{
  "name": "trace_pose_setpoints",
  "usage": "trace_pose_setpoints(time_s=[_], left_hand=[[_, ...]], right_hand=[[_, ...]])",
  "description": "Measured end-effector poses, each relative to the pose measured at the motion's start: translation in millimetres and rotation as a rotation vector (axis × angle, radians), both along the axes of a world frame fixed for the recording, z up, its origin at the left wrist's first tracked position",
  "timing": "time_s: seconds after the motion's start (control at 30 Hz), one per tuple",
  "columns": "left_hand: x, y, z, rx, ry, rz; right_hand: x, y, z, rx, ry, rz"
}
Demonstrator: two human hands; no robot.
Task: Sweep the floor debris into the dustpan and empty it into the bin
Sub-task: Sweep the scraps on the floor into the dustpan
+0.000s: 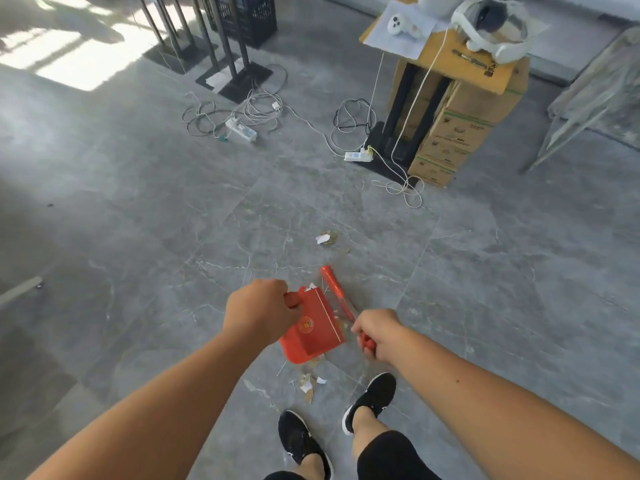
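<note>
The left hand [256, 308] is clenched round the handle of the tilted orange-red plastic dustpan [313, 332], low over the grey marbled tile floor [138, 237]. The right hand [377, 336] grasps the small orange hand brush [333, 287], just beside the pan's edge. Torn paper and cardboard scraps [308, 386] lie between the pan and the black shoes [372, 398]; a farther scrap pile [325, 238] lies ahead.

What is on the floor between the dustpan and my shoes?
In the head view, a small scatter of paper and cardboard scraps lies between the dustpan and the shoes.
</note>
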State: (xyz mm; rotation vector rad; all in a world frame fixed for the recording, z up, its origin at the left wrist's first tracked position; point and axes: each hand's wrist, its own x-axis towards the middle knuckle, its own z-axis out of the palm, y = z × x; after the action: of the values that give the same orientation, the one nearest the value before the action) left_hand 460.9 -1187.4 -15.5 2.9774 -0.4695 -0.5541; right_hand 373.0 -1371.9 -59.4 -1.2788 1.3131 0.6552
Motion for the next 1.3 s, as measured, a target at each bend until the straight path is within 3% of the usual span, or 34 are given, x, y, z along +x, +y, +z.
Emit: trace_pose_setpoints(time_s=[0.37, 0.83, 1.03, 1.3], left_hand=[[50.0, -42.2, 9.0, -0.040, -0.047, 0.138], [150.0, -198.1, -33.5, 0.013, 0.018, 0.413], [150.3, -206.2, -41.5, 0.025, 0.056, 0.529], [88.9, -160.4, -43.3, -0.009, 0.030, 0.807]], right_hand=[[98.7, -85.9, 7.7, -0.145, -0.085, 0.110], [276.3, -236.1, -75.8, -0.154, -0.016, 0.298], [288.6, -222.9, -79.5, -0.125, -0.003, 0.499], [227.1, -178.0, -77.8, -0.119, 0.020, 0.663]])
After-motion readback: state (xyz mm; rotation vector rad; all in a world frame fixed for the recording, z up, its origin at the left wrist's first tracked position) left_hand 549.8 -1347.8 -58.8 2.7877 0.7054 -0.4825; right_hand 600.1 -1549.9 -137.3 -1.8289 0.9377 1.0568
